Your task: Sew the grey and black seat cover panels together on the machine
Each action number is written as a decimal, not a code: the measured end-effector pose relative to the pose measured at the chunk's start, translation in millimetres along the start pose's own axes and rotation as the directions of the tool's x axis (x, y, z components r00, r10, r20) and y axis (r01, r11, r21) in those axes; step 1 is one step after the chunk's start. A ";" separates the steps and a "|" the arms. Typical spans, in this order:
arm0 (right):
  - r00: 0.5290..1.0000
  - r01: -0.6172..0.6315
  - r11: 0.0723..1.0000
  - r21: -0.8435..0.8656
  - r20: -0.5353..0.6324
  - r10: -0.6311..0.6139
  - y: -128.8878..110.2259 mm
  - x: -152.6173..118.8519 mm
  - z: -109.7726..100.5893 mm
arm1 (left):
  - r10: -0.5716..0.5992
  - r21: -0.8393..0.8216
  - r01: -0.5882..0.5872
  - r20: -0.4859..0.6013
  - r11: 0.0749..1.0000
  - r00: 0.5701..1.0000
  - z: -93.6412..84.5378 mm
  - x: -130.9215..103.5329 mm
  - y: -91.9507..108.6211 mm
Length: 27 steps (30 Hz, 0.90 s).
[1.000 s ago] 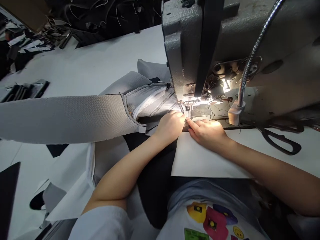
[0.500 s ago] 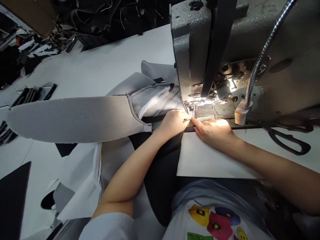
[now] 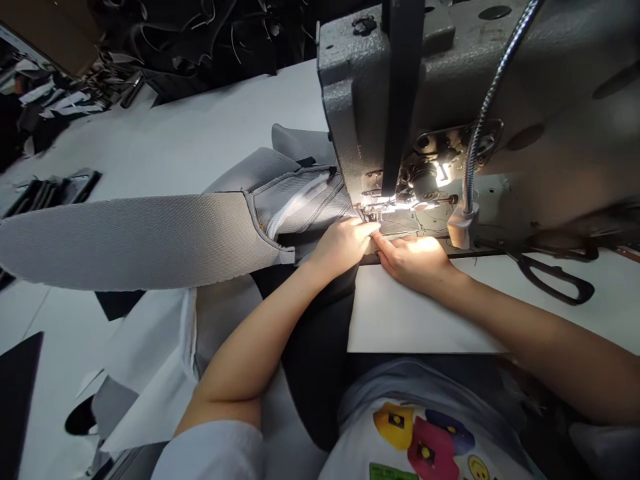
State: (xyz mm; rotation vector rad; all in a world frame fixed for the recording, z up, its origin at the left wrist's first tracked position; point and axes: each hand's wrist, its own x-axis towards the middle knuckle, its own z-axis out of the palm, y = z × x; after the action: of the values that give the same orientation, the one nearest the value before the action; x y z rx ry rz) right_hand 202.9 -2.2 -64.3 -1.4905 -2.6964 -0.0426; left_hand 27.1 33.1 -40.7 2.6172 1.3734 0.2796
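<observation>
My left hand (image 3: 343,245) is closed on the edge of a grey mesh fabric piece (image 3: 190,233), just in front of the sewing machine's needle area (image 3: 371,215). The fabric is sewn with dark binding and a white strip (image 3: 300,203), and its long rounded flap stretches out to the left. My right hand (image 3: 417,263) meets the left at the fingertips, its index finger extended and the others curled in, pinching the fabric edge close to the presser foot. What lies right under the fingertips is mostly hidden.
The grey sewing machine (image 3: 450,73) stands to the right, with a lamp on a flexible metal neck (image 3: 483,113). Black-handled scissors (image 3: 560,280) lie right of my hand. Dark fabric (image 3: 210,47) is heaped at the back. Cut stacks (image 3: 55,193) lie at left.
The view has shifted slightly, so the machine appears farther left. My left fingers have moved a little at the fabric edge; both hands stay by the needle.
</observation>
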 end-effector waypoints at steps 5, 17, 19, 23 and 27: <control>0.996 0.034 0.999 0.016 -0.078 -0.032 2.4 -0.7 3.9 | 0.008 0.096 -0.016 0.085 0.995 0.996 -2.4 1.7 4.3; 0.998 -0.032 0.999 0.004 -0.048 0.032 0.5 2.7 -1.2 | -0.006 -0.035 0.005 -0.004 0.999 1.000 6.2 7.3 -12.2; 0.999 -0.028 1.000 -0.001 -0.044 0.028 0.7 2.7 -0.6 | -0.005 -0.063 0.004 -0.004 0.998 1.000 3.7 7.9 -14.1; 0.999 -0.025 1.000 0.012 -0.047 0.025 0.4 2.1 0.1 | 0.050 -0.152 -0.052 -0.018 0.987 0.999 -1.6 6.6 -19.2; 0.997 -0.039 0.999 0.013 -0.071 0.040 0.3 3.5 -0.3 | 0.084 -0.148 -0.087 -0.022 0.985 0.996 -0.6 7.1 -23.0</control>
State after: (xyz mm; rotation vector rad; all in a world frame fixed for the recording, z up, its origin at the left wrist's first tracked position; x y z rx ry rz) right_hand 201.3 1.0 -63.8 -1.5084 -2.6070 -0.0757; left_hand 12.7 51.9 -44.9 2.5585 1.1969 0.3997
